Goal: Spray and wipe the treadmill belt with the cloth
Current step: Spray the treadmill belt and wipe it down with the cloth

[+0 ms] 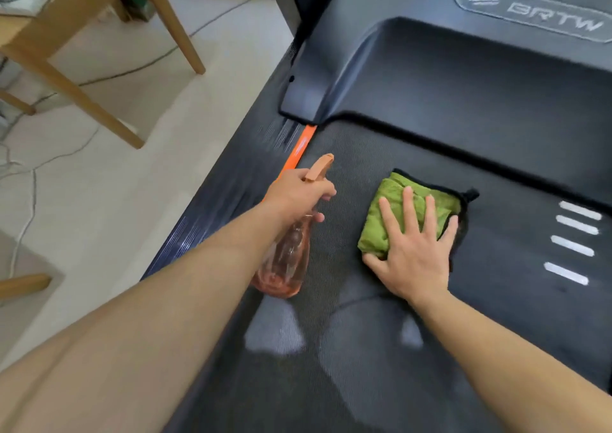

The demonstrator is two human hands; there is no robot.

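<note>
1. Curled round the spray bottle's [284, 260] neck, the left grip [299, 191] is held over the belt's [364, 383] left edge, with the nozzle aimed forward for spraying.
2. The cloth [390, 214] is pressed flat onto the belt by the right grip [414, 254], fingers spread for wiping.
3. Forward strokes are limited by the motor cover [463, 78]; a table [76, 96] and a cable [34, 187] are seen on the floor at left.
</note>
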